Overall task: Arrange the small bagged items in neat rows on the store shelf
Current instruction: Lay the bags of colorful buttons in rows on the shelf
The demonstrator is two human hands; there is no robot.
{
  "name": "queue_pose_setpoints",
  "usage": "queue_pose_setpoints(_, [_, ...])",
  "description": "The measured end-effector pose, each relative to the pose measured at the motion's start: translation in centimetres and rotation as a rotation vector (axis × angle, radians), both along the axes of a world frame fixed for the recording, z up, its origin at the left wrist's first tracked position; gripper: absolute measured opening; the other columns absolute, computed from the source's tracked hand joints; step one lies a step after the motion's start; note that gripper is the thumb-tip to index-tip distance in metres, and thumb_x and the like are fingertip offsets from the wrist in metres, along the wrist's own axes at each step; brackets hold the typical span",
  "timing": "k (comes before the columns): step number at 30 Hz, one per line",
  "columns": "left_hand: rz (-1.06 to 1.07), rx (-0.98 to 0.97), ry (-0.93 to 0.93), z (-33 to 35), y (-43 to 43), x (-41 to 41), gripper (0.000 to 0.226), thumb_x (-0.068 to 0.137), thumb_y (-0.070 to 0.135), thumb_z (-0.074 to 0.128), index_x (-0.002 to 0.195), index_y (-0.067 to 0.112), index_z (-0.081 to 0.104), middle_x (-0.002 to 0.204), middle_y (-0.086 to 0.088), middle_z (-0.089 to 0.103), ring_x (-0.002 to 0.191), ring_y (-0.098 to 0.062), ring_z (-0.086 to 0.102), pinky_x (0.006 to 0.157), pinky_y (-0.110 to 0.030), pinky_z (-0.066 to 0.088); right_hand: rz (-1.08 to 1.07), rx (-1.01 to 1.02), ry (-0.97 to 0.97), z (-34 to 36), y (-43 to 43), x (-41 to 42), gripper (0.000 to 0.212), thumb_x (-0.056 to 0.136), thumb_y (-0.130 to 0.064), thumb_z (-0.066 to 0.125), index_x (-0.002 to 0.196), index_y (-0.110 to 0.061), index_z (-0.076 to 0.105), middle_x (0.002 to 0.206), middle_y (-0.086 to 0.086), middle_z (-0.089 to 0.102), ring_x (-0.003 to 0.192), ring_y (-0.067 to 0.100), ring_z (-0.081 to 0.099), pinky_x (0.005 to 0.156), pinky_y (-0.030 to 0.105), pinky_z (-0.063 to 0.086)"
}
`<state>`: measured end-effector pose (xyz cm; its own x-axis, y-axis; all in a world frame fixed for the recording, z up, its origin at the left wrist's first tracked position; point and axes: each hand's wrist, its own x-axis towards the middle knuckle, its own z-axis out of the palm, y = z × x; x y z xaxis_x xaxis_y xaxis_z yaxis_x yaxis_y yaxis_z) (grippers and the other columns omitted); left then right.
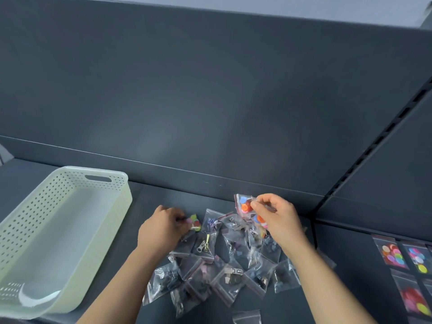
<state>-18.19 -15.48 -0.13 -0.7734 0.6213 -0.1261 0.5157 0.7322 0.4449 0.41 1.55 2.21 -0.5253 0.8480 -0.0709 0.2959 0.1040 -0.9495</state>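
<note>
1. While I am watching through the head camera, the right hand [278,216] is pinching the orange-button bag [245,204] between thumb and fingertips and holding it raised just above the far edge of the pile [222,260].
2. The left hand [163,226] is curling its fingers onto the green-button bag [196,222] at the pile's far left corner. I am reading that as a pinch, though the knuckles are hiding the fingertips from me.
3. The pile is lying loose on the shelf [145,199], with clear zip bags overlapping at all angles. It is sitting between the white basket [70,178] on the left and the slotted upright [374,146] on the right.
4. On the next shelf section to the right, the laid-out bags [395,253] of coloured buttons are lying flat, side by side and one behind another. The frame edge is cutting them off, so I am not counting them.
5. I am judging the job as begun but far from finished. A few bags are sitting in rows, while many more are waiting in the heap.
6. Both hands are picking out button bags, so I am guessing the sorting is going by kind, with the darker hardware bags left for later.
</note>
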Motion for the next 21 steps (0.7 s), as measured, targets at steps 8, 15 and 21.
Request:
queue_pose_setpoints(8, [-0.020,0.434,-0.041,2.5,1.0,2.1,0.025,0.086,0.038,0.065,0.070,0.027,0.049,0.061,0.009,0.062,0.057,-0.011,0.057,0.054,-0.029,0.044,-0.131,-0.141,0.106,1.2,-2.2,3.4,0.010,0.089,-0.011,0.062,0.086,-0.019,0.067,0.076,-0.005,0.071,0.062,0.005,0.055,0.060,0.019,0.043])
queue_pose_setpoints(15, [-0.170,0.734,-0.676,4.4,3.3,10.2,0.026,0.094,0.021,0.057,0.072,0.016,0.043,0.068,-0.001,0.058,0.069,-0.014,0.053,0.070,-0.034,0.043,-0.255,-0.230,0.218,3.2,-3.7,10.8,0.019,0.086,-0.005,0.066,0.094,-0.022,0.069,0.091,-0.005,0.074,0.070,0.003,0.064,0.063,0.020,0.047])
queue_pose_setpoints(21, [-0.270,0.714,-0.992,4.8,5.6,18.5,0.026,0.088,-0.014,0.042,0.081,0.011,0.040,0.079,-0.002,0.068,0.080,-0.020,0.070,0.072,-0.031,0.056,-0.389,-0.259,0.219,4.0,-4.4,19.6,0.016,0.086,-0.013,0.069,0.096,-0.025,0.072,0.088,-0.008,0.074,0.071,0.005,0.058,0.061,0.021,0.044])
